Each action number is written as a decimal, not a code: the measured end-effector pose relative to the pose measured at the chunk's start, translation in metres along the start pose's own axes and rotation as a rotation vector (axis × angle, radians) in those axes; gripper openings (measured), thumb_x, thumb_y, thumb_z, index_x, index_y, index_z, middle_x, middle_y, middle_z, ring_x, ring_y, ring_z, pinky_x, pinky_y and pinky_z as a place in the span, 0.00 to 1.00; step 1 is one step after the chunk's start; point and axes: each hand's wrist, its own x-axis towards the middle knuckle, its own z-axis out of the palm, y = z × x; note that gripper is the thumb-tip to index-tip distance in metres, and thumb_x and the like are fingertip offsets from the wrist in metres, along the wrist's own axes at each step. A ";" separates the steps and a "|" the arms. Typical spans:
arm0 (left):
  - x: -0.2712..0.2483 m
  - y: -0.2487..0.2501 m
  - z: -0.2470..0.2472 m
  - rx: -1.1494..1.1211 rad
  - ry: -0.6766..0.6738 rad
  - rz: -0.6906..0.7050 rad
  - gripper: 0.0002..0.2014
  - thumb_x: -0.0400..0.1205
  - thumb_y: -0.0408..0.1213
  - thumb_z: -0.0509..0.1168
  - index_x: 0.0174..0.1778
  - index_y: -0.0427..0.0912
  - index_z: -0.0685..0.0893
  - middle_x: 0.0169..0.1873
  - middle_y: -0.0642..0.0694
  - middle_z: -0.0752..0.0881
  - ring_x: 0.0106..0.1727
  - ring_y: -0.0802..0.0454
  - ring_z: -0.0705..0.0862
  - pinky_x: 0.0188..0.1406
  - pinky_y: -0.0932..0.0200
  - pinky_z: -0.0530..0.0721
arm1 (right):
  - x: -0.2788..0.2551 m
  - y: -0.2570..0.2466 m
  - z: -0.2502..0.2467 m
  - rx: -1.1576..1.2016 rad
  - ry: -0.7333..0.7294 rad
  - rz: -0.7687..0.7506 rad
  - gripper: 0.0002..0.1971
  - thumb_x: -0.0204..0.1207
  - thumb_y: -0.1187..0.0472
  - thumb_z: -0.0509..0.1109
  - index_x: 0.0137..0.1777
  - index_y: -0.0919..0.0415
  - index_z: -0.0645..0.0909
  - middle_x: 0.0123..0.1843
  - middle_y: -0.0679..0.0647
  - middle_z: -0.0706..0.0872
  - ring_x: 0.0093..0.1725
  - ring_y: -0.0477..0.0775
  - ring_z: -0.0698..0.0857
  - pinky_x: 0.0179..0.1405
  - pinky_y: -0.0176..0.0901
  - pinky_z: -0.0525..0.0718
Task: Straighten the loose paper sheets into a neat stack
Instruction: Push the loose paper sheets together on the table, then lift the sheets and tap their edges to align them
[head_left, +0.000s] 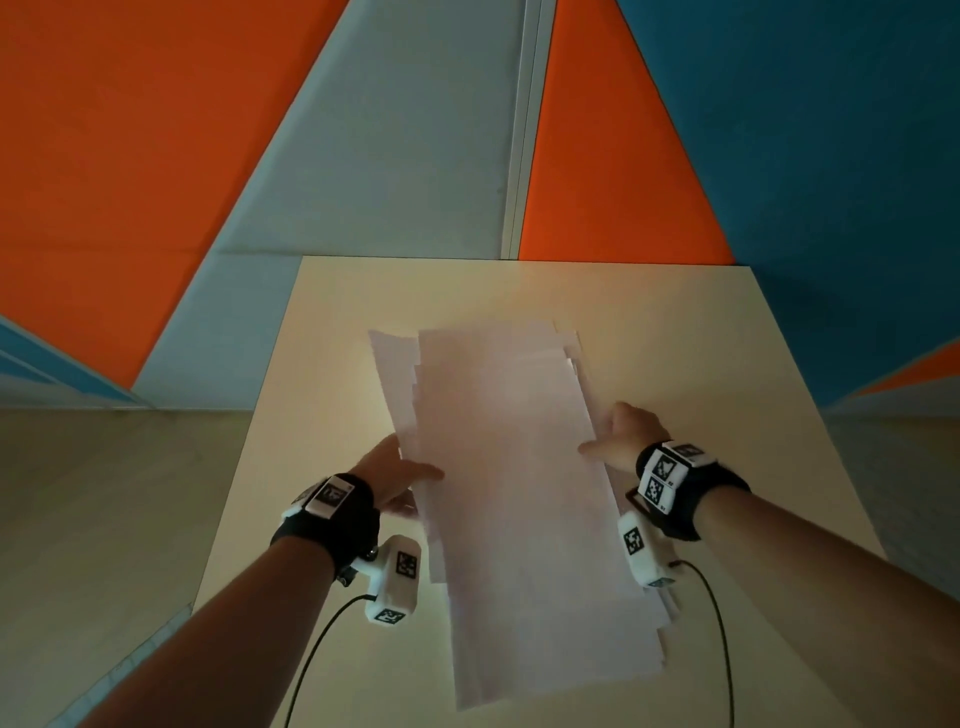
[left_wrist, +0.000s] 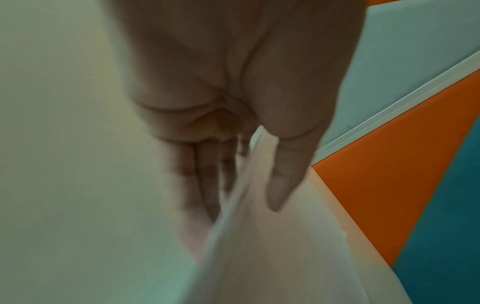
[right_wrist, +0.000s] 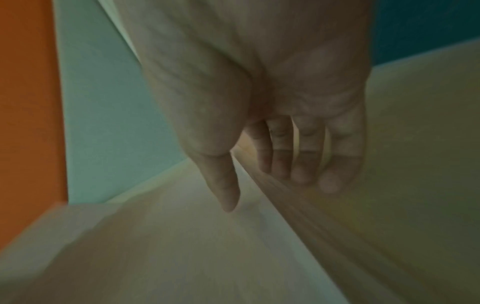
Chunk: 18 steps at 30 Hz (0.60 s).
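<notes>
Fingers of the left hand (head_left: 396, 474) and right hand (head_left: 621, 435) lay hidden beneath uneven paper sheets (head_left: 511, 470), thumbs pinching the side edges, lifted over the table (head_left: 691, 332); wrist views blurred.

- No words, brands or numbers can be read in any view.
- The only signs are black-and-white square coded markers on the white blocks strapped to the black wristbands: on the left wristband block (head_left: 328, 496) and the white camera housing below it (head_left: 395, 582), and on the right wristband block (head_left: 670, 470) and its white camera housing (head_left: 638, 551); their patterns carry no legible characters.
- The white paper sheets (head_left: 519, 493) show no print.
</notes>
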 end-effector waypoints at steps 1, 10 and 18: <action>-0.001 0.001 -0.003 0.057 0.099 0.017 0.26 0.72 0.32 0.75 0.64 0.42 0.74 0.54 0.34 0.87 0.47 0.35 0.91 0.45 0.42 0.91 | 0.006 -0.006 -0.005 -0.031 0.034 -0.026 0.23 0.65 0.51 0.76 0.56 0.62 0.76 0.54 0.58 0.82 0.54 0.63 0.84 0.43 0.46 0.80; -0.049 -0.033 0.068 1.169 0.075 0.691 0.50 0.70 0.66 0.66 0.81 0.68 0.41 0.85 0.53 0.35 0.86 0.46 0.34 0.82 0.36 0.40 | 0.080 -0.078 -0.022 -0.200 0.070 -0.529 0.38 0.72 0.50 0.72 0.82 0.56 0.62 0.85 0.52 0.61 0.83 0.57 0.61 0.80 0.55 0.65; -0.035 -0.070 0.114 1.397 -0.205 0.829 0.59 0.61 0.76 0.66 0.81 0.68 0.36 0.82 0.51 0.26 0.81 0.41 0.23 0.73 0.31 0.21 | 0.102 -0.102 -0.007 -0.433 -0.123 -0.555 0.51 0.70 0.34 0.69 0.85 0.43 0.42 0.88 0.44 0.40 0.87 0.55 0.40 0.83 0.64 0.50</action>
